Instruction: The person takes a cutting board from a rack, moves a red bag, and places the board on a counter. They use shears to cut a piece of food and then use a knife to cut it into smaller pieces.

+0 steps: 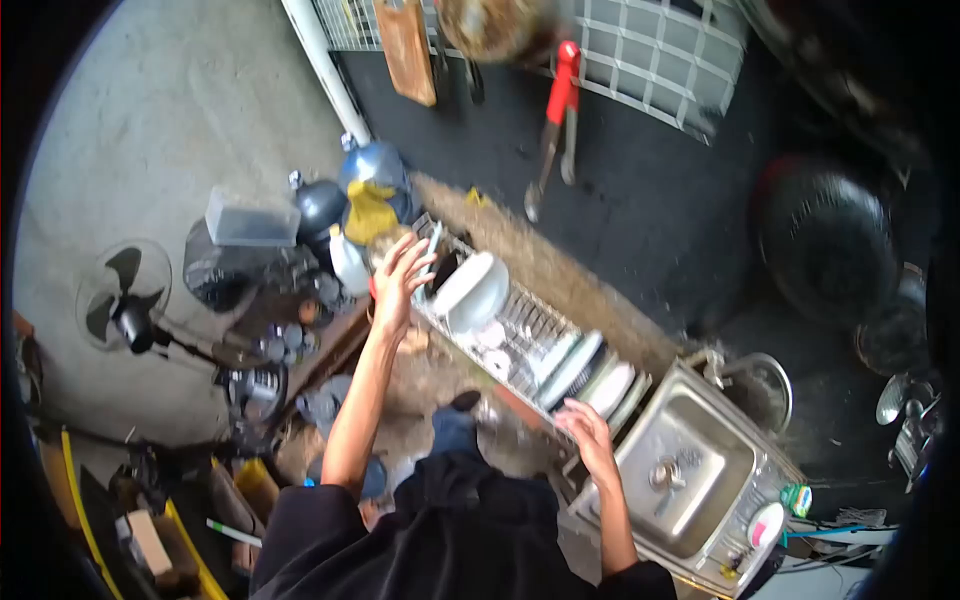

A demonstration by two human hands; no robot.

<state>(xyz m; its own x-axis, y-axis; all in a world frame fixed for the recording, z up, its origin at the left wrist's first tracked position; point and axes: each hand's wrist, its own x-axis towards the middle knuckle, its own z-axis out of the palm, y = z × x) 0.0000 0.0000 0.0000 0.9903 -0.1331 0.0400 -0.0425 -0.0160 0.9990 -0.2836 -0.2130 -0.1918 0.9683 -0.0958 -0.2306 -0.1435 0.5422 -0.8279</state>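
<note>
My left hand (397,280) is raised at the left end of a wire dish rack (530,315), its fingers apart and nothing visible in them. Close to its right, a white bowl (475,292) leans in the rack. My right hand (590,435) is near the front edge at the rack's right end, beside several upright plates (610,388). Its fingers are spread and hold nothing that shows. Whether either hand touches the rack is hard to tell.
A steel sink (690,470) with a curved faucet (785,385) adjoins the rack's right end. Blue water jugs (375,165), a clear plastic box (252,218) and a fan (130,310) stand left. Red-handled tongs (563,95) hang on the dark wall.
</note>
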